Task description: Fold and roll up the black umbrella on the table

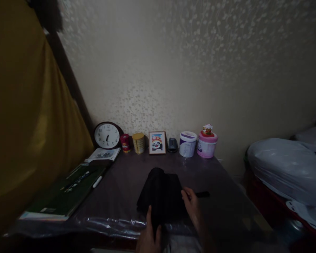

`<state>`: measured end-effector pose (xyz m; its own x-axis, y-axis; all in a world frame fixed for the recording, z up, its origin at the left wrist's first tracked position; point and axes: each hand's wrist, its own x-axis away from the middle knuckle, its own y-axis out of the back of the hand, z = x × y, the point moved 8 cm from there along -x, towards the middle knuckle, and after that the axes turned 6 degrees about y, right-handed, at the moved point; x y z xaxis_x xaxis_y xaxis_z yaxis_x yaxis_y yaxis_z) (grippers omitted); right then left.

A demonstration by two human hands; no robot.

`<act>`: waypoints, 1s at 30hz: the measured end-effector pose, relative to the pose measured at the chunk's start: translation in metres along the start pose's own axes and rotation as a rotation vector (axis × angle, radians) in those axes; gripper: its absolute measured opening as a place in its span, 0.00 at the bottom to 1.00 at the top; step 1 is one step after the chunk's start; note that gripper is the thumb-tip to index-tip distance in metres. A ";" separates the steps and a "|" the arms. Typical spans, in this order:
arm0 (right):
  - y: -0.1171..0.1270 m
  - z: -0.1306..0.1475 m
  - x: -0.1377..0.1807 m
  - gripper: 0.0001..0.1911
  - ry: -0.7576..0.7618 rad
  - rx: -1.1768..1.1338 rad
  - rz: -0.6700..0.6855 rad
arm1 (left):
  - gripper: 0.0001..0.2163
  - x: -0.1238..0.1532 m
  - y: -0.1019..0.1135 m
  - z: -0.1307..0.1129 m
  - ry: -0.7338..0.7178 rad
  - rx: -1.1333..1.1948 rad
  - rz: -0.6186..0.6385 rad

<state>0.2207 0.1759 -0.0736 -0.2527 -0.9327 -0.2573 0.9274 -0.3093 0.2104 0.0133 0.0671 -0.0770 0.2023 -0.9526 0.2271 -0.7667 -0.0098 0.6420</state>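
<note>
A black folded cloth-like bundle [162, 192], perhaps a folded umbrella, lies on the dark table [126, 182] near its front edge. My left hand [149, 234] rests at the bundle's near end, thumb pointing up along it. My right hand [192, 207] lies on the bundle's right side with its fingers curled against the fabric. A short black strap or handle [202, 194] sticks out to the right just past my right fingers. The dim light hides whether either hand truly grips the fabric.
Along the wall stand a round clock [107, 135], a red tin [125, 143], a gold tin [138, 142], a framed panda picture [157, 142], a dark gadget [172, 145], two tubs [187, 143]. Books [65, 196] and a pen lie left. A yellow curtain [21, 116] hangs left; bagged bedding [287, 168] sits right.
</note>
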 end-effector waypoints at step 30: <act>-0.104 0.096 0.008 0.20 0.068 -0.145 0.393 | 0.28 -0.003 -0.008 0.002 -0.055 0.002 0.052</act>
<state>0.0953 0.1825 -0.0072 0.1418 -0.9587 -0.2464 0.9800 0.1009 0.1713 0.0181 0.0698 -0.0843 0.1286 -0.9672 0.2191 -0.7765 0.0392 0.6288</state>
